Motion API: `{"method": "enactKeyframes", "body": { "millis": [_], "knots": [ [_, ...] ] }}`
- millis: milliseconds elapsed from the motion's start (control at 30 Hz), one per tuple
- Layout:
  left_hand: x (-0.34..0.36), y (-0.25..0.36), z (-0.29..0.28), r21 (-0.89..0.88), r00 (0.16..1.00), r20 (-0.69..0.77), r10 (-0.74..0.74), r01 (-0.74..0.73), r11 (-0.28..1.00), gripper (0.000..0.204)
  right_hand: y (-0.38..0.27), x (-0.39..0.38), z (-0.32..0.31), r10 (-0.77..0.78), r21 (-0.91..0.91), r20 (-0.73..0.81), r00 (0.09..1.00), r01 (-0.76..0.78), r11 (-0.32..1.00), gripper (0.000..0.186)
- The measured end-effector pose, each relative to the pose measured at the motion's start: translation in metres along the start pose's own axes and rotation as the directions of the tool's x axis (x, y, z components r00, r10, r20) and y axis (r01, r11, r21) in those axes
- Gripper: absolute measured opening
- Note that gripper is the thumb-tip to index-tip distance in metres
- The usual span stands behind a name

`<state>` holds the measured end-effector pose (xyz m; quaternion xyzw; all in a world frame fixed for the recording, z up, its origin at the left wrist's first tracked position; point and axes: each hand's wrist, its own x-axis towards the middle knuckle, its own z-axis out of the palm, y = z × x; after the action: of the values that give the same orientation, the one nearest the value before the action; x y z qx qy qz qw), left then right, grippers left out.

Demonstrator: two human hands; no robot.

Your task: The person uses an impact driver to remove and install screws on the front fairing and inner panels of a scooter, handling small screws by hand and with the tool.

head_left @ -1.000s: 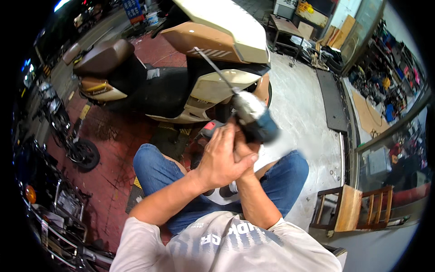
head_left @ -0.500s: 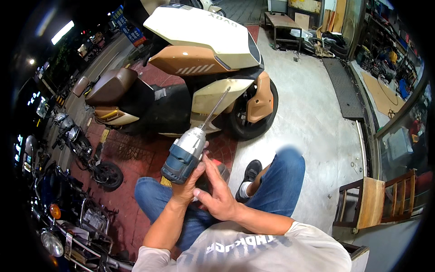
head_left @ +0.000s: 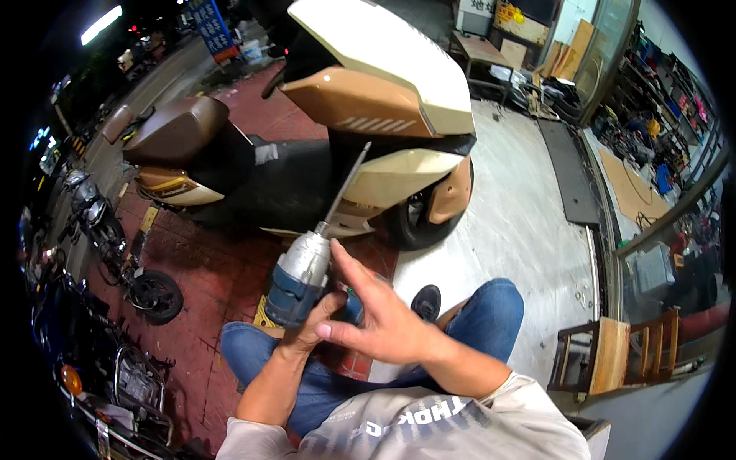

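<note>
In front of my lap, my left hand is wrapped round the grip of a blue and silver cordless impact driver. From its nose a long screwdriver bit points up and away, toward the scooter. My right hand is beside the driver with fingers stretched out, the index fingertip close to the nose; whether it touches cannot be made out. The lower part of the driver is largely hidden behind my hands. Ahead stands a cream and orange-brown scooter, its front wheel to the right.
Motorcycles are parked along the left. A wooden chair is at the lower right, near a glass partition. A low bench stands at the back, with clutter beside it. Red paving meets a pale concrete floor.
My right hand has moved up toward the driver's nose, and its fingers have spread further apart. The left hand still grips the driver. The whole view has shifted, bringing the scooter nearer.
</note>
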<state>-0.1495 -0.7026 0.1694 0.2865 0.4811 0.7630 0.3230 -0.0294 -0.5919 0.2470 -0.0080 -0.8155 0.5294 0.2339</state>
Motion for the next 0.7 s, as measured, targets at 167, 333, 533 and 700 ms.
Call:
{"method": "enactKeyframes", "body": {
  "millis": [167, 333, 533, 700],
  "knots": [
    [-0.009, -0.026, -0.089, -0.459, 0.925, -0.079, -0.373, 0.298, 0.837, 0.039, -0.039, 0.043, 0.007, -0.102, -0.489, 0.487, 0.867, 0.368, 0.791, 0.032],
    [0.007, 0.021, -0.048, -0.346, 0.984, -0.119, -0.131, 0.083, 0.935, 0.042, -0.083, 0.060, 0.033, -0.064, -0.471, 0.760, 0.646, 0.617, 0.630, 0.027],
    [0.005, 0.045, -0.061, -0.217, 0.979, -0.161, -0.122, 0.086, 0.972, 0.035, -0.092, 0.071, 0.024, -0.036, -0.440, 0.800, 0.599, 0.627, 0.642, 0.022],
    [-0.020, 0.165, -0.041, 0.493, 0.976, -0.085, -0.198, 0.214, 0.844, 0.032, -0.110, 0.096, -0.010, 0.028, -0.478, 0.739, 0.673, 0.495, 0.726, 0.017]
  ]
}}
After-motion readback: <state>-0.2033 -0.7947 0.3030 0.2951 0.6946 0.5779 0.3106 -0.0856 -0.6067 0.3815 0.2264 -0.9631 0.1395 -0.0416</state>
